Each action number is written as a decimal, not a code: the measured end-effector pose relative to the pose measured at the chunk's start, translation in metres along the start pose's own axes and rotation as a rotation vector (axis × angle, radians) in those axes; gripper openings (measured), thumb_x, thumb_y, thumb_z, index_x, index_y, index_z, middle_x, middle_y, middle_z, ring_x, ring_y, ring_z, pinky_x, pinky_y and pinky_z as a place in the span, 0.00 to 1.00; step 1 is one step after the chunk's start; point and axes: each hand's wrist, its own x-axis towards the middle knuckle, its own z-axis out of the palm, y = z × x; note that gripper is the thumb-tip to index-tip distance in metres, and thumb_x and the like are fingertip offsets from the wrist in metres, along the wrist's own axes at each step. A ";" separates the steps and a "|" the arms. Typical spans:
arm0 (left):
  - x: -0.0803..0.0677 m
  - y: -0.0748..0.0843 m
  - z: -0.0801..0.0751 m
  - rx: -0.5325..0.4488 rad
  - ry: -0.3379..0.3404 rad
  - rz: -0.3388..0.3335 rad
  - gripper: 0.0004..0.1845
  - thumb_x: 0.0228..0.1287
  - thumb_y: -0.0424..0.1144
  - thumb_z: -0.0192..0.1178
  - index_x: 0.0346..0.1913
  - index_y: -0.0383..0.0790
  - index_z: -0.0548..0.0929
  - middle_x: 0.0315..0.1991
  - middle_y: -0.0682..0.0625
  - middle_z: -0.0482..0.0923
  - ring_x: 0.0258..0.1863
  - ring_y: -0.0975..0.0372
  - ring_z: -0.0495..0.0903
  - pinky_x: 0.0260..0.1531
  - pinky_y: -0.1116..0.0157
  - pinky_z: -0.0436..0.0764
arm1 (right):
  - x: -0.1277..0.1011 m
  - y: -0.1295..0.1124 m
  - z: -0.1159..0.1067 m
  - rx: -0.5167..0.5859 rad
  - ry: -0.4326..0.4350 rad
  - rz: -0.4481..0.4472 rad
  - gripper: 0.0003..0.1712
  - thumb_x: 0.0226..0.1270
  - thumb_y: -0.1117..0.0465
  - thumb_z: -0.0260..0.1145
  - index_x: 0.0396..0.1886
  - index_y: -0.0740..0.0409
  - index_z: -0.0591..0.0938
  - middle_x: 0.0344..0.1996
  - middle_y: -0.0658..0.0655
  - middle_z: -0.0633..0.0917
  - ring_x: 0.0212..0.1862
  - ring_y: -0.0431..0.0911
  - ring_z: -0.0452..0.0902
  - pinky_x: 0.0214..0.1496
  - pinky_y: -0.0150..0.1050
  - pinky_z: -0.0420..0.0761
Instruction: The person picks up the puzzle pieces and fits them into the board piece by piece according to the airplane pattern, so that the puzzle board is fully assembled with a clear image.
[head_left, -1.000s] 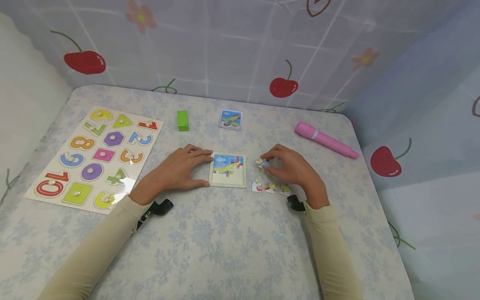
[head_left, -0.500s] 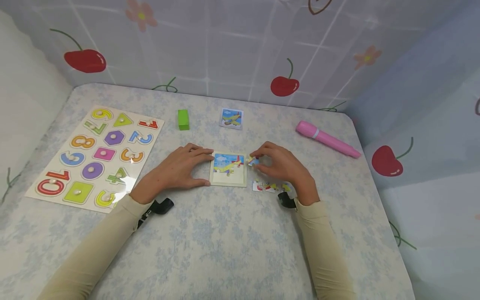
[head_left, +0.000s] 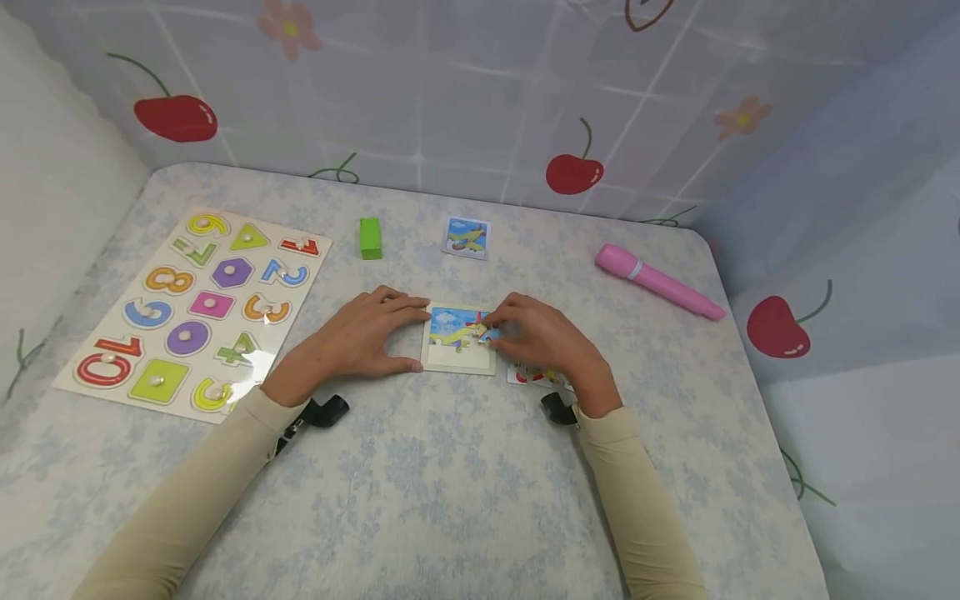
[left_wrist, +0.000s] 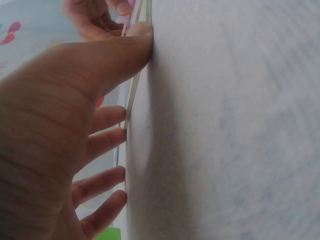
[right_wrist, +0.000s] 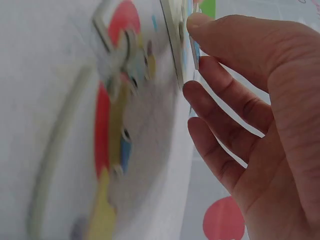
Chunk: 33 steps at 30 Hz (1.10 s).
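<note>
Where the head view looks down on the flowered table (head_left: 450, 483), a small square puzzle tray (head_left: 459, 339) lies flat near the middle, pale wooden frame around a picture of a yellow aeroplane on blue sky, the near strip of the picture bare and pale. Its sides run square to the table edge, the picture upright toward the person; being about square, it has no clear long axis. The left hand (head_left: 360, 340) holds the tray's left edge, thumb at the near corner and fingers at the far corner. The right hand (head_left: 540, 337) reaches in from the right and pinches a small blue jigsaw piece (head_left: 489, 335) at the tray's right side, over the picture. Loose pieces (head_left: 534, 377) lie just right of the tray, partly under that hand. Farther off sit a green block (head_left: 370, 238), a small picture card (head_left: 467, 237), a pink pen (head_left: 658, 282) and, to the left, a number board (head_left: 197, 310). From the left wrist, the left hand (left_wrist: 60, 130) has its thumb pressed on the thin tray (left_wrist: 134, 95) edge, fingers spread along it. From the right wrist, the right hand (right_wrist: 260, 100) grips the piece (right_wrist: 195, 52) between thumb and forefinger at the tray (right_wrist: 175, 45) edge; blurred loose pieces (right_wrist: 120, 100) lie on the cloth beside it.
</note>
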 end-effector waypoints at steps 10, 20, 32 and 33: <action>0.000 0.001 0.000 -0.002 -0.011 -0.007 0.42 0.57 0.67 0.68 0.70 0.48 0.76 0.74 0.52 0.66 0.67 0.53 0.66 0.58 0.47 0.71 | 0.004 -0.005 0.008 -0.074 0.013 -0.101 0.19 0.65 0.54 0.75 0.55 0.49 0.88 0.49 0.48 0.83 0.53 0.44 0.75 0.56 0.42 0.76; 0.000 0.001 -0.001 0.009 -0.013 -0.003 0.43 0.57 0.68 0.67 0.70 0.47 0.76 0.74 0.52 0.66 0.67 0.52 0.66 0.58 0.47 0.71 | 0.006 -0.004 0.010 -0.070 0.028 -0.147 0.16 0.64 0.56 0.75 0.52 0.48 0.88 0.48 0.47 0.83 0.53 0.44 0.75 0.57 0.43 0.76; 0.000 0.001 -0.001 0.011 -0.015 -0.004 0.43 0.57 0.67 0.68 0.71 0.47 0.76 0.74 0.52 0.66 0.67 0.52 0.66 0.58 0.47 0.71 | 0.002 -0.004 0.004 -0.057 0.032 -0.114 0.16 0.65 0.54 0.74 0.52 0.48 0.89 0.48 0.47 0.82 0.53 0.43 0.74 0.56 0.42 0.77; 0.000 0.000 -0.001 0.012 -0.013 -0.002 0.43 0.57 0.67 0.68 0.71 0.47 0.76 0.74 0.52 0.66 0.67 0.52 0.66 0.58 0.47 0.71 | 0.001 -0.003 0.002 -0.054 0.039 -0.105 0.16 0.65 0.54 0.74 0.52 0.48 0.89 0.48 0.46 0.82 0.53 0.43 0.74 0.55 0.42 0.77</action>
